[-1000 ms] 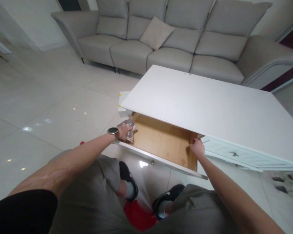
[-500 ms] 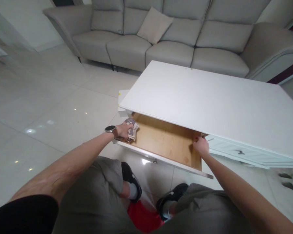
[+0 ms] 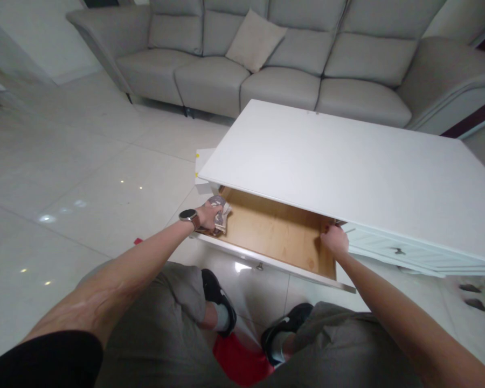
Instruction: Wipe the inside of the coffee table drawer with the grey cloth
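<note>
At the left end of the drawer (image 3: pixel 275 234), I am gripping a patterned cloth (image 3: pixel 223 220) with the left hand (image 3: pixel 207 215)'s fingers. At the drawer's right side, I am resting the right hand (image 3: pixel 335 239), fingers curled; through the head camera I cannot tell whether they are pinching it.

A long gray sofa (image 3: pixel 285 89) on thin dark legs stretches across the back, with a beige cushion (image 3: pixel 255 43) tilted against its backrest. Glossy pale floor tiles (image 3: pixel 84 161) reflect spots of light. A white box (image 3: pixel 202 161) with yellow marks stands on them, a red object (image 3: pixel 242 361) lies low in view, and small dark objects (image 3: pixel 475 305), unclear, sit far right.
</note>
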The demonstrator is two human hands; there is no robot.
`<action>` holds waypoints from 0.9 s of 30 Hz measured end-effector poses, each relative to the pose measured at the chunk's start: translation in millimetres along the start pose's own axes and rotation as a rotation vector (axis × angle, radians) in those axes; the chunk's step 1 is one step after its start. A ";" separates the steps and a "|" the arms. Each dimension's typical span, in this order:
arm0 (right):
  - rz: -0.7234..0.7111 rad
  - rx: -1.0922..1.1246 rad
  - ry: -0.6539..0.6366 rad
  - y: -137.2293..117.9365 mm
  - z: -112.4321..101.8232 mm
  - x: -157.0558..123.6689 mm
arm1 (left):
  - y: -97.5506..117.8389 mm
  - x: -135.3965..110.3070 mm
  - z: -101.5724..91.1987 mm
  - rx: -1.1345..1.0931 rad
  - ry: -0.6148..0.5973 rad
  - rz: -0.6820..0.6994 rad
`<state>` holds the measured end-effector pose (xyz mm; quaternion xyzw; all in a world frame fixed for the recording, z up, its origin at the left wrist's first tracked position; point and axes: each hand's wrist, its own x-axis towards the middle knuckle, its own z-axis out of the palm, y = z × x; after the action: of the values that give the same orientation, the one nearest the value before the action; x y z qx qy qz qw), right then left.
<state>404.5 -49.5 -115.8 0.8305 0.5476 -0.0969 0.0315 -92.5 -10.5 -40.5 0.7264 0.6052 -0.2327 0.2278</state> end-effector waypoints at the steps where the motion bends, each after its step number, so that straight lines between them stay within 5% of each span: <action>1: 0.004 -0.005 -0.001 -0.8 -0.5 -0.4 | 0.3 -0.5 0.3 0.002 0.003 0.000; 27: -0.041 -0.008 0.055 -1.8 -0.1 -30.7 | -1.8 -33.8 32.1 0.070 0.096 0.011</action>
<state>391.2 -76.4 -109.5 0.8213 0.5656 -0.0724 0.0174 -101.6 -56.0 -45.1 0.7477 0.6027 -0.2176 0.1742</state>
